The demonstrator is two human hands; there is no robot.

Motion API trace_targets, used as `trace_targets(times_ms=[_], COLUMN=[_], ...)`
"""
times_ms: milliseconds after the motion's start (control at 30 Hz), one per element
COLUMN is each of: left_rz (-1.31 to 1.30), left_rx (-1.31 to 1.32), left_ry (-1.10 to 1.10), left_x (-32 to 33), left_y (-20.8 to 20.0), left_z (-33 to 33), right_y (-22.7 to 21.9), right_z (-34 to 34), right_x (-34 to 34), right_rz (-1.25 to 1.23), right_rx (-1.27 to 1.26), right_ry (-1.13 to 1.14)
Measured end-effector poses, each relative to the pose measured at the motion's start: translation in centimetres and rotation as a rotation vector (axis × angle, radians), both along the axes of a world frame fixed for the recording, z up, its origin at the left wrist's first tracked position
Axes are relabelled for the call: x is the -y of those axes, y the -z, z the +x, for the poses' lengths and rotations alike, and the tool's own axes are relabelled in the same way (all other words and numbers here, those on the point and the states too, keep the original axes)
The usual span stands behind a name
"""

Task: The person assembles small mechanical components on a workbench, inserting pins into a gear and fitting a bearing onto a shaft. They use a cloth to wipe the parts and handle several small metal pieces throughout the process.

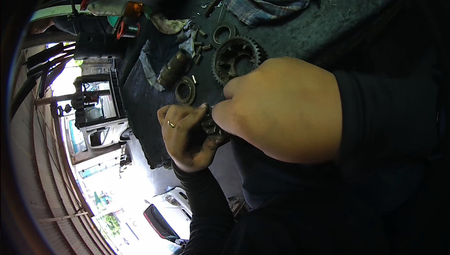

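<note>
While the hands meet at a metal part, a bottle holds amber.

1 small, dark grey metal part with a few brighter glints sits between the thumb and fingers of the left hand, just beside the right hand; its full outline is hidden.

Glaring daylight whitens the floor beyond a dark workbench; ribbed sheeting alongside
</note>
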State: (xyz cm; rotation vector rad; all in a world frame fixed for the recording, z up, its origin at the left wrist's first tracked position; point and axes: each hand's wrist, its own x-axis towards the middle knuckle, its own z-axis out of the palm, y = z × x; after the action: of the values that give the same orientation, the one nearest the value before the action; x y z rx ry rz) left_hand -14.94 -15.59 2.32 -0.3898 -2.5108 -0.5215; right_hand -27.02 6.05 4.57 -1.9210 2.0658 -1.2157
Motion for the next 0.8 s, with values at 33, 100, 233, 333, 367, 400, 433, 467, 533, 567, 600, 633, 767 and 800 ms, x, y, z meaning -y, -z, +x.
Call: trace_targets(times_ms=[33, 100, 233, 333, 367, 400, 433, 467, 533, 567, 600, 633, 767, 800], left_rz=[0.002, 0.001, -0.011, -0.018, -0.021, -0.014, -0.008, -0.001, 0.012, 0.019, 0.011, 0.003, -0.005, -0.016], left_rx=[0.004, 0.019, 0.023, 0.030, 0.038, 0.027, 0.015, 0.003, -0.006, -0.011, -0.002, 0.007, 0.017, 0.009], left_ry=[0.000, 0.002, 0.002, -0.006, -0.009, -0.010, -0.011, -0.013, 0.039, 0.067, 0.045, 0.025, 0.028, 0.033], left_x=[0.0, 0.0, 0.2, 0.2, 0.2, 0.2, 0.3, 0.4, 0.3, 0.2, 0.3, 0.3, 0.4, 0.4], left_y=[0.0, -0.2, -0.1, -0.1, -0.2, -0.2, -0.1, 0.0, 0.1, 0.2, 0.1, 0.1, 0.3, 0.2], left_z=[0.0, 0.1, 0.2, 0.2, 0.3, 0.4, 0.5, 0.5, -0.1, -0.4, -0.1, 0.2, 0.4, 0.3], right_y=[0.7, 0.9, -0.2, 1.2, 1.6, 1.4, 1.1, 0.8, 0.5, 0.6, 1.0, 1.7, -0.3, -0.9], right_z=[0.0, 0.0, 0.0, 0.4, 0.4, 0.5, 0.4, 0.2, -0.4, -0.3, -0.2, 0.5, 0.1, -0.1], right_x=[0.1, 0.2, 0.1, 0.2, 0.3, 0.5, 0.5, 0.6, -0.2, -0.5, -0.2, 0.5, -0.1, -0.3], right_rz=[-0.053, -0.087, 0.001, -0.108, -0.117, -0.125, -0.074, -0.055, -0.035, -0.049, -0.074, -0.108, 0.148, 0.239], right_rx=[-0.005, -0.012, -0.023, -0.056, -0.036, -0.016, 0.038, 0.040, -0.015, -0.040, -0.056, -0.042, -0.022, -0.021], right_ry=[0.025, 0.035, -0.004, 0.041, 0.038, 0.035, 0.004, -0.012, 0.000, 0.018, 0.015, 0.016, -0.007, -0.020])
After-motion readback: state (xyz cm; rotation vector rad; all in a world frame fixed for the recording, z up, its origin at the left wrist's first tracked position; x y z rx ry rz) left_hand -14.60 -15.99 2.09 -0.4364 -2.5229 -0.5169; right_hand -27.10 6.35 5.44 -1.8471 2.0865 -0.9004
